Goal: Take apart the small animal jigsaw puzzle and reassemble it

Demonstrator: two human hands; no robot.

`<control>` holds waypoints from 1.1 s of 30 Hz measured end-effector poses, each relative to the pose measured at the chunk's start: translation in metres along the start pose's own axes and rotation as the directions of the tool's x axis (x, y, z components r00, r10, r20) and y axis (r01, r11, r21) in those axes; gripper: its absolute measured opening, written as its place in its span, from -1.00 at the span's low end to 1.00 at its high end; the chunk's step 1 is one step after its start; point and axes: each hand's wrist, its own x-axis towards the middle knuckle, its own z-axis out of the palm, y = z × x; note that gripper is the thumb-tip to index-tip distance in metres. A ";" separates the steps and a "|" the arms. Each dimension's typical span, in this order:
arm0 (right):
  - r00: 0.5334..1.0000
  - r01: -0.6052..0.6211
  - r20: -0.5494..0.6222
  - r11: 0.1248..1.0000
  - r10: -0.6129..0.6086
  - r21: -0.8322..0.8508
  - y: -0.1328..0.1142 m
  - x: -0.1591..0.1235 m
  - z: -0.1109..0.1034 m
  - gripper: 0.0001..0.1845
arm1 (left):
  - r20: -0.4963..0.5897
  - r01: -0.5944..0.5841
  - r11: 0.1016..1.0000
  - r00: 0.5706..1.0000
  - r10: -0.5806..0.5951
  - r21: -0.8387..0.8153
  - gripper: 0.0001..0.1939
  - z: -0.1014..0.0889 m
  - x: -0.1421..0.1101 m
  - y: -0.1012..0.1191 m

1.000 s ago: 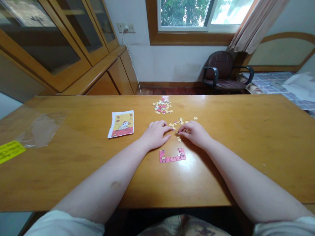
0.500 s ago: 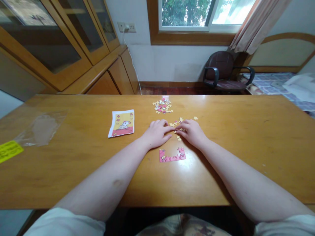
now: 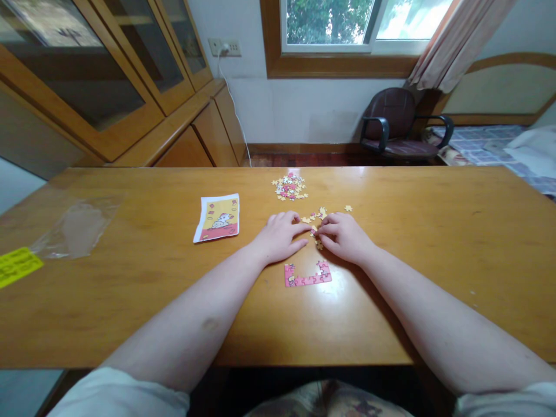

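Note:
Small yellow jigsaw pieces lie loose on the tabletop around my fingertips. My left hand rests on the wood with thumb and index finger apart, the index tip by a yellow-and-pink jigsaw piece. From the other side, my right hand has its fingers bent together on that same piece; its edge is partly covered by them. Just below the hands sits a joined pink puzzle section, U-shaped and open at the top. One more loose yellow piece lies under my right thumb.
Farther back is a heap of mixed jigsaw pieces. A printed picture sheet with a white animal lies left of my hands. At far left are a clear plastic bag and a yellow label. A lone piece lies right.
My right hand has moved left toward my left fingertips, then slightly back, and its fingers are now on a piece between the hands. The left hand and the pink section stay put.

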 end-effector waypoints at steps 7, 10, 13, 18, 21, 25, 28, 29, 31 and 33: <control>0.999 -0.033 0.025 0.999 0.034 -0.019 -0.007 0.000 0.002 -0.75 | -0.017 -0.027 0.999 1.000 0.027 -0.019 -0.65 0.000 0.000 0.001; 0.999 -0.023 0.027 1.000 0.023 -0.022 -0.008 0.001 0.003 -0.74 | -0.007 -0.027 0.999 1.000 0.027 -0.023 -0.64 0.000 0.000 0.000; 0.994 -0.097 -0.049 0.995 0.095 -0.032 -0.003 0.000 0.000 -0.75 | -0.008 -0.037 0.999 0.999 0.037 -0.035 -0.61 -0.001 0.000 -0.001; 0.869 -0.460 -0.248 0.884 0.428 -0.086 0.022 -0.003 -0.010 -0.76 | -0.018 -0.057 0.997 0.998 0.056 -0.045 -0.62 -0.005 -0.001 0.000; 0.833 -0.533 -0.231 0.842 0.502 -0.091 0.033 -0.004 -0.013 -0.76 | 0.008 -0.052 0.998 0.999 0.053 -0.038 -0.61 -0.006 -0.002 0.001; 0.895 -0.435 -0.167 0.893 0.414 -0.114 0.032 -0.003 -0.010 -0.74 | 0.019 -0.069 0.997 0.997 0.070 -0.044 -0.61 -0.004 -0.002 0.000; 0.954 -0.292 -0.114 0.943 0.277 -0.156 0.027 -0.001 -0.003 -0.68 | -0.018 -0.084 0.995 0.996 0.083 -0.057 -0.63 -0.004 -0.002 0.000; 0.965 -0.258 -0.099 0.952 0.244 -0.163 0.026 -0.001 -0.001 -0.67 | -0.036 -0.083 0.995 0.996 0.081 -0.059 -0.64 -0.004 -0.002 0.000; 0.975 -0.217 -0.081 0.963 0.206 -0.158 0.026 0.000 0.004 -0.67 | -0.069 -0.070 0.996 0.995 0.066 -0.057 -0.65 -0.004 -0.001 0.001; 0.977 -0.208 -0.084 0.968 0.198 -0.139 0.027 0.001 0.007 -0.71 | -0.090 -0.049 0.997 0.995 0.044 -0.058 -0.64 -0.005 -0.001 0.001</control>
